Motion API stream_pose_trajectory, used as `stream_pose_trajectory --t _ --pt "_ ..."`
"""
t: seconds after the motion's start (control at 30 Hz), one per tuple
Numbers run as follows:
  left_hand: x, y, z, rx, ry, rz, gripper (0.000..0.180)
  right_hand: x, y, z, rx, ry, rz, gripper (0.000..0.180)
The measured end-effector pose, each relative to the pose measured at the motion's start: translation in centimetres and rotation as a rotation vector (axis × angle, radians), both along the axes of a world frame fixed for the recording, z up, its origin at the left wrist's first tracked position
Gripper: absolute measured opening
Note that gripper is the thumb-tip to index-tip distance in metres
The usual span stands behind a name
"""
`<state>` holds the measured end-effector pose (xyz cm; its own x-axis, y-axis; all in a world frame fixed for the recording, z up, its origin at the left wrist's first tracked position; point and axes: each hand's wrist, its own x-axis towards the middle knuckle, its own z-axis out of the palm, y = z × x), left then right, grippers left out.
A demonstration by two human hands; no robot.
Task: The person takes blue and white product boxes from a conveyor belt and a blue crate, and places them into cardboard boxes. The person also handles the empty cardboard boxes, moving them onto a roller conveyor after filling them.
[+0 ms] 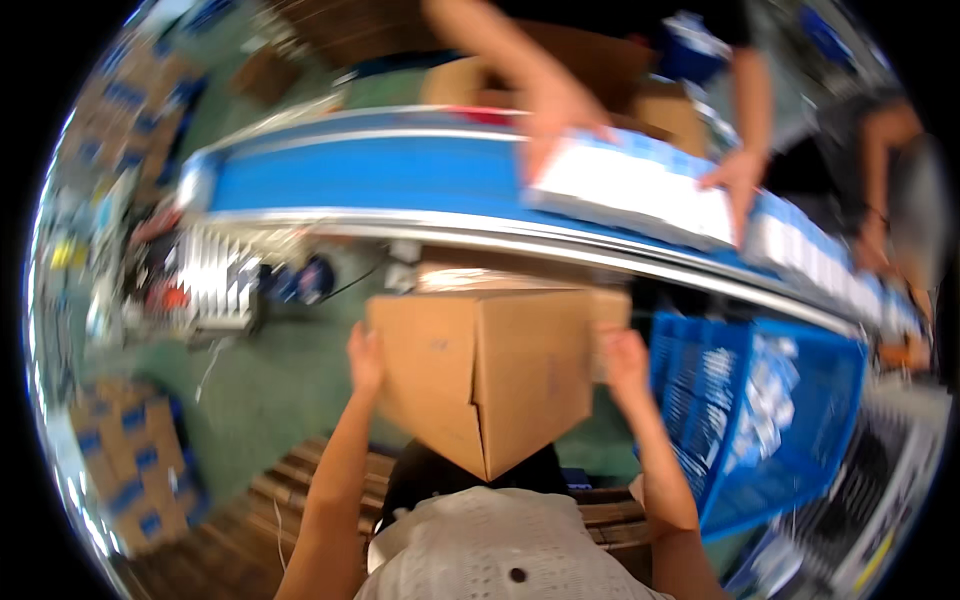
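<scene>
A brown cardboard box [535,365] is in front of my body, one corner pointing down toward my lap and a seam running along its middle. My left hand [366,360] grips its left side. On the opposite side, my right hand [626,362] presses against the box's right edge, slightly blurred by motion. Whatever is inside the box cannot be seen. Behind it, another carton [505,277] with shiny tape is partly hidden, close to the conveyor.
A blue conveyor belt [370,172] crosses ahead. Across it, a co-worker's hands [565,105] hold a row of white-and-blue packs [640,190]. A blue crate [800,440] with white packages stands at right. Stacked cartons [135,460] are at left, wooden slats [275,510] below.
</scene>
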<state>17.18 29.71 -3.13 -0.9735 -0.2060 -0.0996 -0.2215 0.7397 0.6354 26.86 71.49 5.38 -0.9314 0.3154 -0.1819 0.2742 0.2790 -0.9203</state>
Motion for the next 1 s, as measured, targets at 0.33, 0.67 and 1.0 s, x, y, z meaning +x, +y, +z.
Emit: stream_pose_trajectory --t 0.33,0.67,1.0 --pt "2.3 -14.5 -7.7 1.054 -0.719 0.597 0.066 -3.6 -21.7 -10.5 -1.069 -0.843 -0.291 0.047" --pt "-5.0 -54.5 5.2 0.821 -0.295 0.802 0.054 -15.3 -55.1 -9.6 -1.237 -0.850 0.191 0.047" --pt "-34.1 -72.9 20.4 -0.332 -0.207 0.448 0.058 -31.9 -86.0 -10.4 -1.436 -0.511 -0.003 0.052"
